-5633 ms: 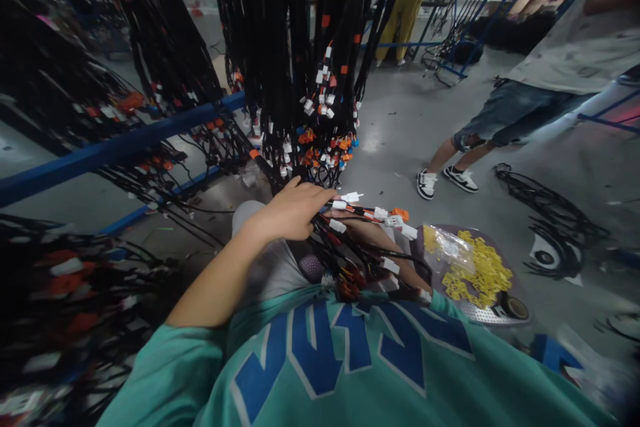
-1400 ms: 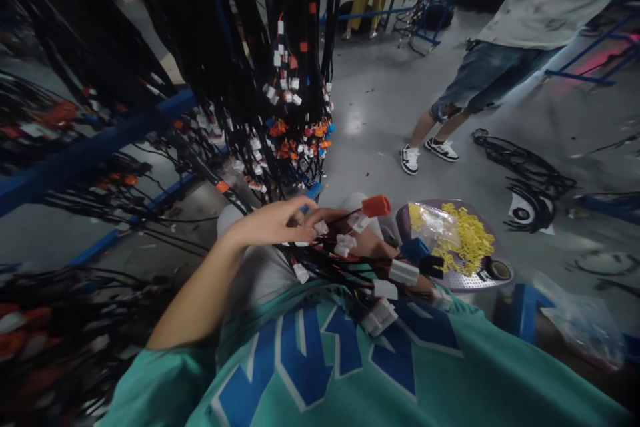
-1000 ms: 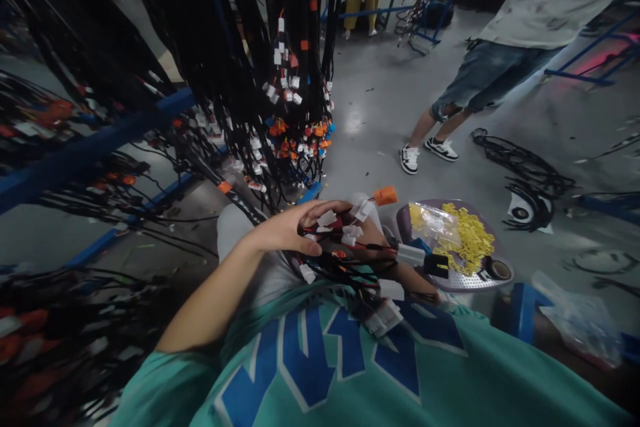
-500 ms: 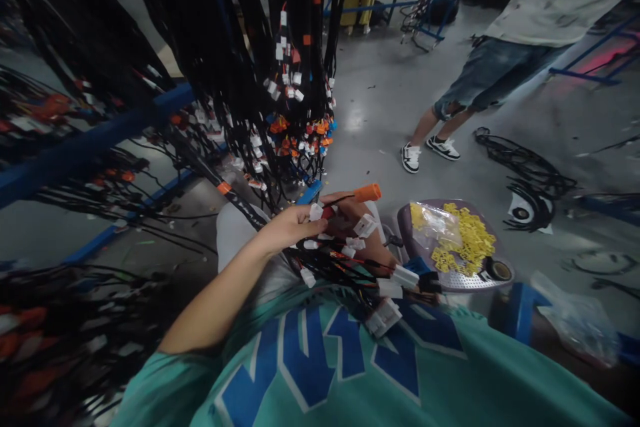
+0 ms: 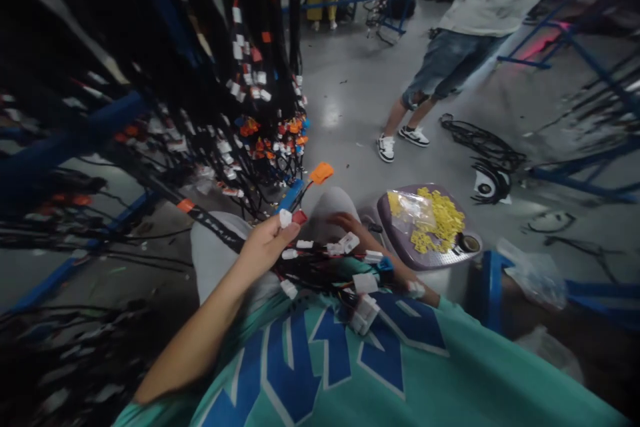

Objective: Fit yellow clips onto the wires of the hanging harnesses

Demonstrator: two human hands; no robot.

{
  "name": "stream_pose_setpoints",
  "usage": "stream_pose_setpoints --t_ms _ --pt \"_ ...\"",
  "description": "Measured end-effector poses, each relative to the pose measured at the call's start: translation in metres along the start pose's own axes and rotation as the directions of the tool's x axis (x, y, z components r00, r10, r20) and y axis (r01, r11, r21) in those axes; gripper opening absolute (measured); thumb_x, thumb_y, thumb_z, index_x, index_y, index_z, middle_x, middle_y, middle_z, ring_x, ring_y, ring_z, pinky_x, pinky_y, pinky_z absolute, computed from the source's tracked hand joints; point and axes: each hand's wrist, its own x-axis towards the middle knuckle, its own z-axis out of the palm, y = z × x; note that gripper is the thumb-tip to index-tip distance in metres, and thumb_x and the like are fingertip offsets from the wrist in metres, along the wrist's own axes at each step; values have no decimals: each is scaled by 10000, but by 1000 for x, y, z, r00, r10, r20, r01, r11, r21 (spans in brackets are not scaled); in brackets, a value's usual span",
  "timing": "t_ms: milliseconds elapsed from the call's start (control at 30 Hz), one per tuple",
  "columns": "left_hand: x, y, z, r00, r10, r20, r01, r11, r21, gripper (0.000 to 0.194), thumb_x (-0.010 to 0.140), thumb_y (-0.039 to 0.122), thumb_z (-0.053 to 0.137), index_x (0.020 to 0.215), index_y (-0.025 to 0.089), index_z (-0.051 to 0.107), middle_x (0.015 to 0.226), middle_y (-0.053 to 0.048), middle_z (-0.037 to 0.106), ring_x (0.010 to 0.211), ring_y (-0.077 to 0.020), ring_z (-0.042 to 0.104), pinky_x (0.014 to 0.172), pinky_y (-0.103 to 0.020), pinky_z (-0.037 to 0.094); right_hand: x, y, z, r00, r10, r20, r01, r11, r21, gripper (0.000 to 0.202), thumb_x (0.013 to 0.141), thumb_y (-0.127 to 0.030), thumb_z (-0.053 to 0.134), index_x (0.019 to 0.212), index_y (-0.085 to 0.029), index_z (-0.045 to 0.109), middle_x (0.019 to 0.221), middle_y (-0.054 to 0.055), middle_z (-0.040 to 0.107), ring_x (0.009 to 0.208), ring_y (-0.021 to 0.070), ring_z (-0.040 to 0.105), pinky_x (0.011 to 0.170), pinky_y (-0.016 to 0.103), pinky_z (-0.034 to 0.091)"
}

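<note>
My left hand (image 5: 265, 247) is closed, thumb and fingers pinching a small white connector (image 5: 285, 218) and a red connector (image 5: 299, 217) of a wire harness. An orange connector (image 5: 321, 173) on a thin wire sticks out beyond that hand. Black harness wires (image 5: 313, 270) lie across my lap, ending in several white plugs, including a large white connector (image 5: 364, 313) against my shirt. My right hand (image 5: 345, 221) is near my knee, right of the red connector, in shadow; its fingers are too dark to make out. A taped black cable trunk (image 5: 215, 227) runs up left from my lap.
At the right, a purple stool (image 5: 400, 250) bears yellow plastic pieces (image 5: 440, 220), a clear bag and a tape roll (image 5: 469, 243). Hanging harnesses (image 5: 270, 73) and a blue rack bar (image 5: 75, 140) fill the left. A person (image 5: 450, 60) stands ahead; cables (image 5: 485, 140) lie on the floor.
The view has swung rightward. My right hand has drawn back from beside my left hand, and the orange connector now stands apart from it. The red connector shows more plainly in my left fingers.
</note>
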Motion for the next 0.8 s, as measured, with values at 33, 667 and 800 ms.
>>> stream_pose_setpoints --t_ms 33,667,800 --pt "-1 2 -1 1000 -17 -4 17 1000 12 432 736 572 513 725 143 566 631 6 522 620 -139 455 610 -241 369 -12 14 -6 998 50 -42 -53 996 -66 327 681 -172 665 1005 -215 658 1069 88 622 972 229 589 857 363 487" --pt "6 4 -3 965 -237 -112 239 971 9 337 538 482 671 572 171 545 517 41 546 518 -118 454 499 -210 360 -70 166 -80 437 758 -484 -897 330 -293 352 905 -232 390 1164 -137 608 1138 138 629 1049 219 573 893 301 427" --pt "7 3 -2 964 -235 -125 238 971 11 406 522 552 679 553 169 549 502 40 522 507 -112 431 499 -212 358 -60 174 -77 332 795 -508 -938 220 -268 331 905 -248 395 1073 -117 649 1059 163 655 993 242 616 842 316 453"
